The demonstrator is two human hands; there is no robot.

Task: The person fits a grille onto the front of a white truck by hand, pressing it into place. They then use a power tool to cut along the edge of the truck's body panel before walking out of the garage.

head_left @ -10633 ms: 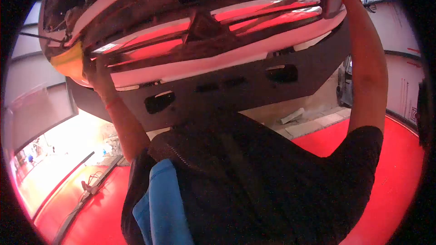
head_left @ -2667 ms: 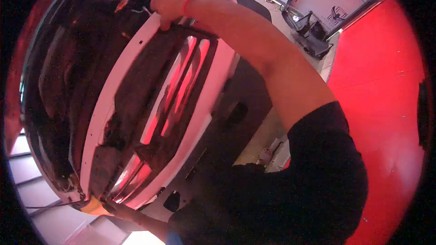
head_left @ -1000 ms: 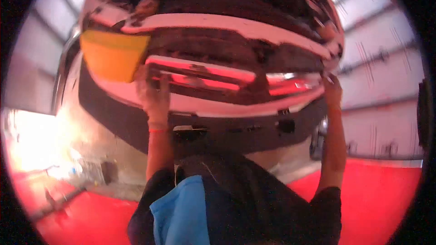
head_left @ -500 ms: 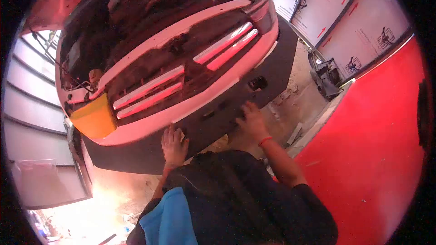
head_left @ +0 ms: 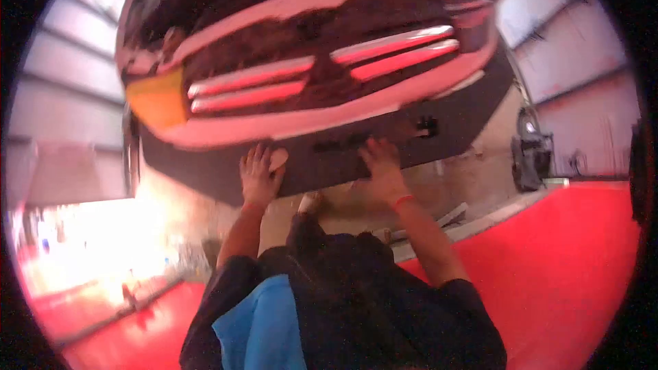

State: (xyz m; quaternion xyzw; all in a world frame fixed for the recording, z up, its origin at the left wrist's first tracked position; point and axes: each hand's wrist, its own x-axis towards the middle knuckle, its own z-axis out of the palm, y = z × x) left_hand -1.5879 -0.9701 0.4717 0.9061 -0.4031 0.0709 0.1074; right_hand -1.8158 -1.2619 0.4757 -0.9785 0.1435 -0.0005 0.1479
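Observation:
A dark grey bumper [head_left: 322, 164] runs across the front of a vehicle [head_left: 288, 120] with a pinkish-looking body and two pairs of bright grille bars. My left hand [head_left: 259, 175] lies on the left part of the bumper, fingers spread and pointing up. Beside its thumb and index finger shows a pale oval patch [head_left: 277, 159]; I cannot tell whether it is an object or an opening. My right hand [head_left: 382, 170] rests over the bumper's lower middle, fingers apart, with a red band at the wrist. To its upper right is a small square opening [head_left: 428, 126].
An orange-yellow corner lamp [head_left: 157, 99] sits at the vehicle's left. A black part [head_left: 532, 157] stands on the floor by the right wall. Red flooring [head_left: 548, 253] spreads at lower right, with loose pale strips [head_left: 454, 215] near its edge. My foot [head_left: 310, 202] shows below the bumper.
The view has turned and shifted, so the vehicle now looks more level. Both hands stay at the bumper with fingers apart; more of my forearms and one foot now show.

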